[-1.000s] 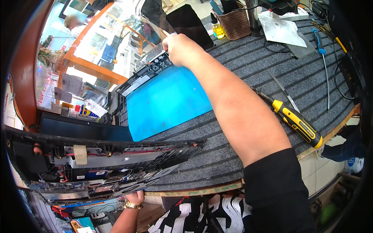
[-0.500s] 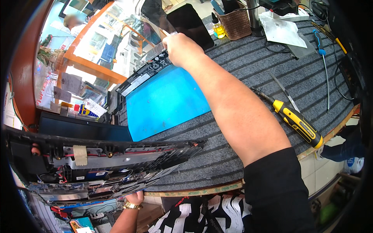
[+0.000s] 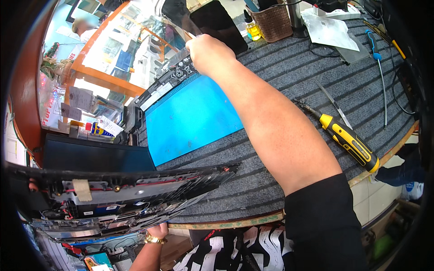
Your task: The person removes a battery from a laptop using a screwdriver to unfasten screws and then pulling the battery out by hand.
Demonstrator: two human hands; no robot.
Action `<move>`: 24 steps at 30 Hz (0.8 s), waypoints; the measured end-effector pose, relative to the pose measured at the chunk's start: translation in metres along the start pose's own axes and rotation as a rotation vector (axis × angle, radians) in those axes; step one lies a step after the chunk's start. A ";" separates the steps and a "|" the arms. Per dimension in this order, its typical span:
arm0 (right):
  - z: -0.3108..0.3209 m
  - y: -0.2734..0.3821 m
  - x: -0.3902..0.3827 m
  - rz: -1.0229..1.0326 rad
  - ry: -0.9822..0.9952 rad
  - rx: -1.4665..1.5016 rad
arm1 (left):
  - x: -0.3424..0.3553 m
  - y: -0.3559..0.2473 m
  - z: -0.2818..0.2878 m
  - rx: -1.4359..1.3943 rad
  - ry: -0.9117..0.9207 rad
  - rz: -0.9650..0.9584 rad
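My right hand (image 3: 208, 54) reaches to the back of the blue mat (image 3: 190, 117), fingers closed beside a black battery-like strip (image 3: 165, 81) with pale labels; what they grip is hidden. At lower left, a black laptop body (image 3: 106, 194), its inner parts exposed, stands tilted on edge. My left hand (image 3: 157, 231), with a gold watch at the wrist, holds it from below, fingers partly hidden behind it. A yellow-and-black electric screwdriver (image 3: 350, 142) lies right of my forearm, near a thin metal blade (image 3: 334, 104).
Around the workbench (image 3: 294, 72) are a dark tablet (image 3: 217, 25), oil bottle (image 3: 253, 29), wicker basket (image 3: 273, 25), plastic bag (image 3: 330, 34), blue-handled screwdriver (image 3: 379, 77), cables and a dark screen (image 3: 95, 151). Beyond glass cases, a person (image 3: 83, 29) appears; another's leg (image 3: 398, 174) is at right.
In the last half second the view has shifted slightly. My right hand appears a little higher and further left, and the laptop body's left end sits slightly lower in the picture.
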State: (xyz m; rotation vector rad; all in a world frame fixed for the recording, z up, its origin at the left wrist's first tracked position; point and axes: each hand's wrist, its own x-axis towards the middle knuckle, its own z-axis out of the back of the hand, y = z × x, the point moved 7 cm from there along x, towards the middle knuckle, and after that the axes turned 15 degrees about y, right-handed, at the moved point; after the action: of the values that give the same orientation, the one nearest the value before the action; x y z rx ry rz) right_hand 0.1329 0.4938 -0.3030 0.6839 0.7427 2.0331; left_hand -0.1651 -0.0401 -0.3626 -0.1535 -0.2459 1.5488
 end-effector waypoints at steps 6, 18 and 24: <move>0.003 0.003 -0.005 -0.014 0.003 0.011 | -0.004 0.006 -0.002 -0.008 -0.025 0.006; 0.022 0.017 -0.014 -0.020 -0.064 -0.044 | -0.001 -0.001 0.000 0.046 -0.002 0.014; 0.029 0.024 -0.018 0.002 -0.121 -0.057 | -0.008 0.008 -0.002 0.020 0.001 0.044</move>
State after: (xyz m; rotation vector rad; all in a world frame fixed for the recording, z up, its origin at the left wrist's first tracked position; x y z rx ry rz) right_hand 0.1491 0.4749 -0.2700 0.7670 0.6122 1.9874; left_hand -0.1725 -0.0481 -0.3672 -0.1443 -0.2277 1.5943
